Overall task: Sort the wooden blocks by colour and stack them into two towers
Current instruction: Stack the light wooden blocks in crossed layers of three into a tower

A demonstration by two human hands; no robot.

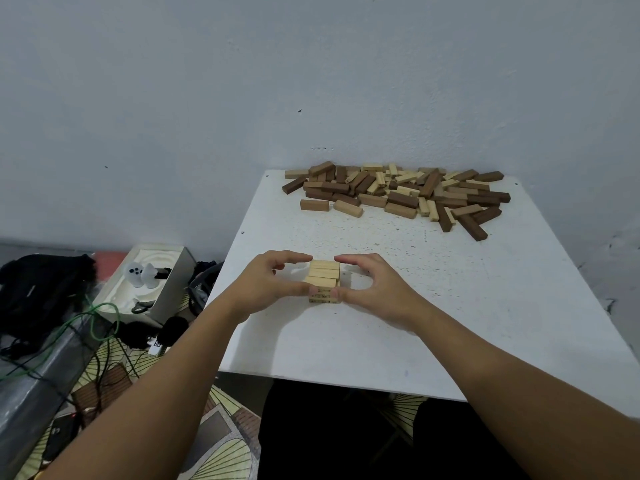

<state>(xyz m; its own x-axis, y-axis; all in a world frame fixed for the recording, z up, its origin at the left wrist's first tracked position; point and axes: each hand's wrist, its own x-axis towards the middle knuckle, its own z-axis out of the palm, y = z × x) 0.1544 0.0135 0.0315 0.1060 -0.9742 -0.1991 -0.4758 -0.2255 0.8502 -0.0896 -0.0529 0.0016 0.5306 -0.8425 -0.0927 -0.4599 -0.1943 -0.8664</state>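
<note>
A short tower of light wooden blocks (pixel 323 279) stands in the middle of the white table (pixel 450 306), three blocks side by side on its top layer. My left hand (pixel 268 284) curls round its left side, thumb at the near corner and fingers at the far corner. My right hand (pixel 372 287) holds the right side the same way. A loose pile of light and dark brown blocks (pixel 401 194) lies along the table's far edge by the wall.
The wall rises just behind the pile. Left of the table, on the floor, sit an open white box (pixel 145 285), a black bag (pixel 38 289) and green and black cables (pixel 90 327). My dark-clothed lap shows under the near table edge.
</note>
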